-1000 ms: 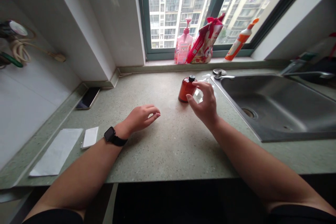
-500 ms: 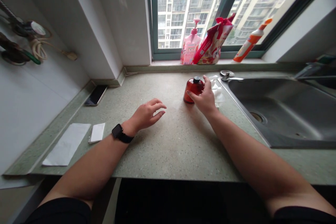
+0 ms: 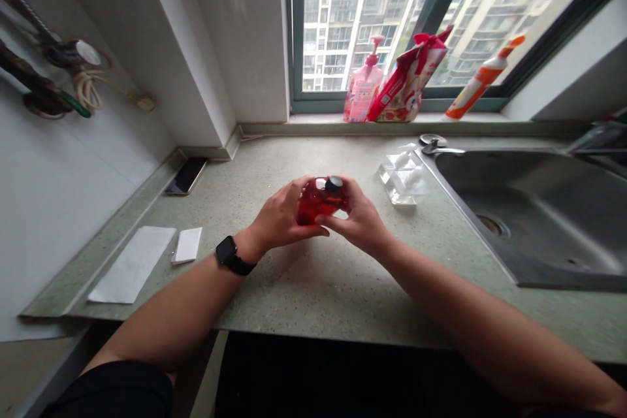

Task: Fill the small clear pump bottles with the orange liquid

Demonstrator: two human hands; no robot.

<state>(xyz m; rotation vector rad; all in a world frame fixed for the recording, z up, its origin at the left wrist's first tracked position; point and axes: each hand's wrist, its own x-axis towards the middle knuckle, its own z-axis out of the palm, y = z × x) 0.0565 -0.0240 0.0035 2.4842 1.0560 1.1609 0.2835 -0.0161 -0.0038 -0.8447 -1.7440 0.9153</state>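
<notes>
Both hands grip a reddish-brown translucent bottle with a black cap, its top tilted slightly to the right. My left hand, with a black watch on the wrist, wraps the bottle's left side, thumb across the lower front. On the right side my right hand is closed round it, thumb at the front. The bottle is over the middle of the counter; whether its base touches the surface I cannot tell. Right of my hands stands a clear container with white, cotton-like pieces in it.
A steel sink fills the right of the speckled counter. At left lie a phone, a white sheet and a small white packet. A pink pump bottle, a red bag and an orange bottle stand on the windowsill.
My right hand has brought the bottle left and nearer to me from beside the clear container. My left hand, formerly empty, has closed on it. The view has shifted slightly.
</notes>
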